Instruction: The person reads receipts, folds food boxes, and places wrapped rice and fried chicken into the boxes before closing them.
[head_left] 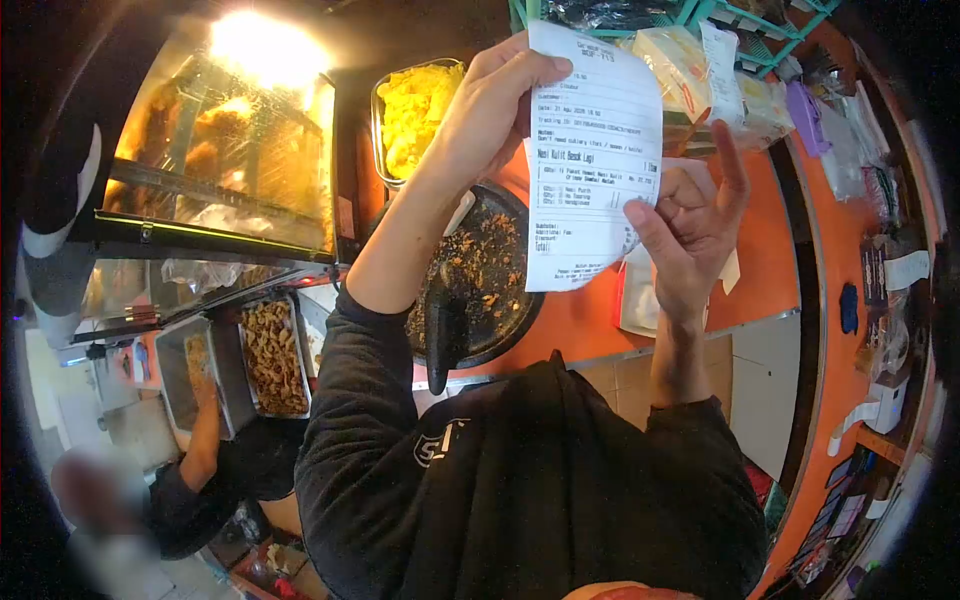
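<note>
A long white printed receipt (pixel 590 160) is held up in front of me, its lower end curling. My left hand (pixel 500 105) pinches its upper left edge, with the thumb on the front of the paper. My right hand (pixel 690 215) grips the lower right edge between thumb and curled fingers, the index finger pointing up. Behind my left forearm lies a round black stone mortar (pixel 490 290) with reddish-brown bits in it, and a dark pestle (pixel 443 320) rests at its near left side.
A tray of yellow food (pixel 415 110) stands behind the mortar. A lit glass cabinet (pixel 220 150) fills the left. At lower left a co-worker's hand (pixel 205 390) reaches into a metal tray (pixel 175 400), beside a tray of brown pieces (pixel 272 355). Wrapped packs (pixel 680 70) lie at the back right.
</note>
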